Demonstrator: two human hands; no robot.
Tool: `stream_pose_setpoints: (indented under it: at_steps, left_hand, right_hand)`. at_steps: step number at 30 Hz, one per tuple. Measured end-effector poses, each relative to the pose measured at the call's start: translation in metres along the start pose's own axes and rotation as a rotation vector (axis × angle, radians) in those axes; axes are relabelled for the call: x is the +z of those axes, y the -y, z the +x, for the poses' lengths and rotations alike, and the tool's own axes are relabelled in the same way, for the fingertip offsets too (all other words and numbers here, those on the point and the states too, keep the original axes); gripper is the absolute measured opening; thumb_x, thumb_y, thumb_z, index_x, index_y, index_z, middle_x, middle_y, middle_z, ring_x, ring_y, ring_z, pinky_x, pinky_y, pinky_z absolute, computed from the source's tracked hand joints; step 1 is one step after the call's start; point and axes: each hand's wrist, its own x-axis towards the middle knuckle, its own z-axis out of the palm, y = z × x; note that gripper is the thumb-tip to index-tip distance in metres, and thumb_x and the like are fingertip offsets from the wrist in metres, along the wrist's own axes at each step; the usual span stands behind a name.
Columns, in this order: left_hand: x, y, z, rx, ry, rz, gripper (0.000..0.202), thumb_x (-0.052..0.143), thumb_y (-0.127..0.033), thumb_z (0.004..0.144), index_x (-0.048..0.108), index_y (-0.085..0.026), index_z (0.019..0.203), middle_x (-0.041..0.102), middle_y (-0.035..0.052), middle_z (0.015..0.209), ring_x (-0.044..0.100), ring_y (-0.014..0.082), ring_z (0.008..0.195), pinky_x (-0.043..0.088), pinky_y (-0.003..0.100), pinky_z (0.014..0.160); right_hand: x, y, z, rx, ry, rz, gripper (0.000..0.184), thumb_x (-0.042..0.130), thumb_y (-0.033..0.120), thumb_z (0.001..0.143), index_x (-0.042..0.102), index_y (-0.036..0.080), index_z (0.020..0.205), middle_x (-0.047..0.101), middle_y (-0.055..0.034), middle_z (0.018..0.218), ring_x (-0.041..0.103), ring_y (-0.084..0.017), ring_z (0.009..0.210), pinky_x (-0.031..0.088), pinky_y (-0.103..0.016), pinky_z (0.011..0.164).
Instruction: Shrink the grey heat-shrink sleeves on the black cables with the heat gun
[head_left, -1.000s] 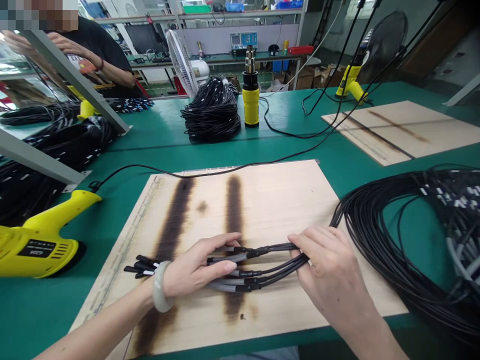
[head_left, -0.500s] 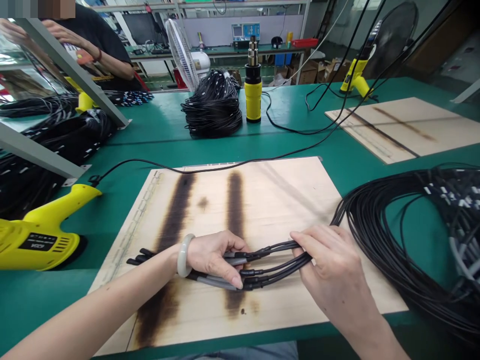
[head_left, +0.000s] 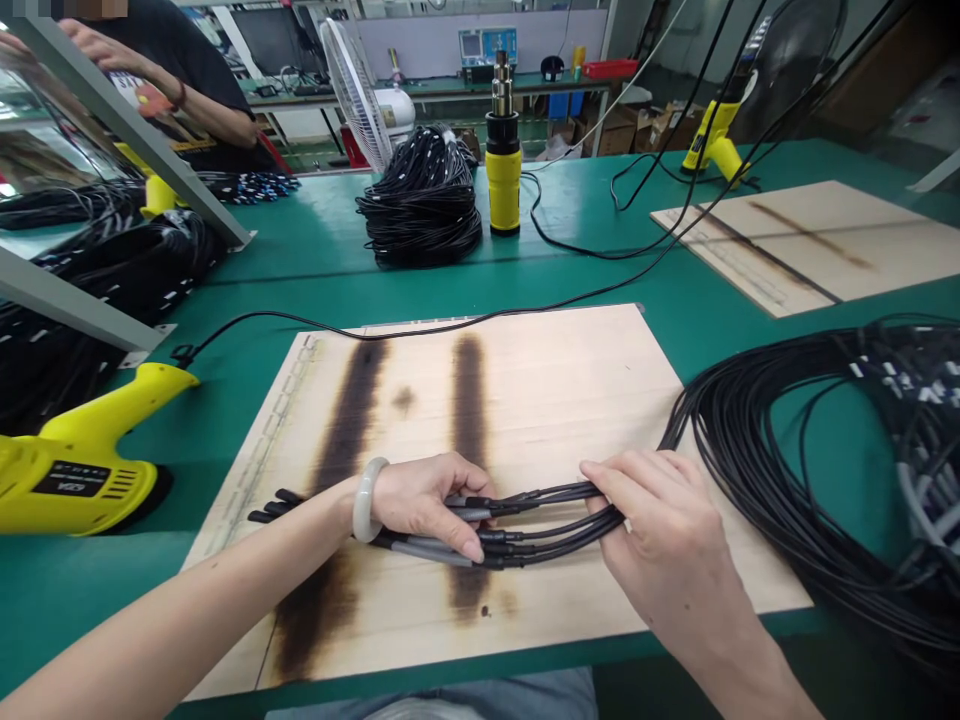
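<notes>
The left hand [head_left: 427,505] clenches the grey-sleeved ends of a black cable bundle [head_left: 547,494] while the right hand [head_left: 660,530] grasps its cables, keeping the strands gathered side by side across the scorched wooden board [head_left: 555,390].

At six o'clock the black cables [head_left: 551,525] have a smooth, faintly glossy rubbery jacket and matt grey plastic sleeves [head_left: 427,552], on a smooth pale wooden board [head_left: 570,370] charred dark and rough-looking in two bands. At nine o'clock sits a heat gun [head_left: 75,480] of glossy yellow plastic, on a matt green bench mat [head_left: 247,290].
</notes>
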Motion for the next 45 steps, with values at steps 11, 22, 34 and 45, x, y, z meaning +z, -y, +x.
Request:
stream_pose_setpoints:
  at_steps: [11, 22, 34, 45]
  left_hand:
    - [-0.032, 0.0, 0.002, 0.005, -0.123, 0.254, 0.035, 0.074, -0.039, 0.066, 0.064, -0.011, 0.085, 0.062, 0.0, 0.067, 0.051, 0.0093, 0.059, 0.038, 0.018, 0.053]
    - [-0.028, -0.007, 0.003, 0.008, -0.46, 0.935, 0.035, 0.065, -0.04, 0.074, 0.063, -0.013, 0.095, 0.063, 0.0038, 0.08, 0.055, 0.0148, 0.068, 0.039, 0.023, 0.06]
    - [-0.01, 0.017, -0.018, 0.342, -0.602, 1.069, 0.029, 0.042, -0.028, 0.092, 0.062, -0.017, 0.109, 0.056, 0.0115, 0.114, 0.054, 0.0209, 0.103, 0.045, 0.034, 0.089]
    - [-0.009, 0.032, -0.022, 0.405, -0.671, 1.133, 0.03, 0.042, -0.027, 0.093, 0.061, -0.02, 0.115, 0.059, 0.012, 0.116, 0.056, 0.0224, 0.106, 0.048, 0.036, 0.09]
  right_hand:
    - [0.029, -0.007, -0.031, -0.004, 0.112, -0.03, 0.036, 0.045, -0.001, 0.078, 0.059, 0.012, 0.108, 0.061, -0.0118, 0.103, 0.054, -0.024, 0.101, 0.041, -0.04, 0.087]
    - [0.027, -0.013, -0.06, -0.018, 0.248, -0.021, 0.042, 0.039, -0.001, 0.08, 0.053, 0.014, 0.117, 0.053, -0.0152, 0.121, 0.043, -0.027, 0.122, 0.027, -0.051, 0.102]
    - [0.007, -0.011, -0.058, -0.014, 0.369, 0.191, 0.032, 0.045, 0.006, 0.083, 0.051, 0.014, 0.113, 0.052, -0.013, 0.121, 0.04, -0.026, 0.122, 0.03, -0.05, 0.101]
    - [0.043, -0.015, -0.037, -0.014, 0.253, 0.038, 0.024, 0.046, 0.013, 0.088, 0.06, 0.019, 0.107, 0.064, -0.0022, 0.116, 0.051, -0.022, 0.113, 0.03, -0.042, 0.097]
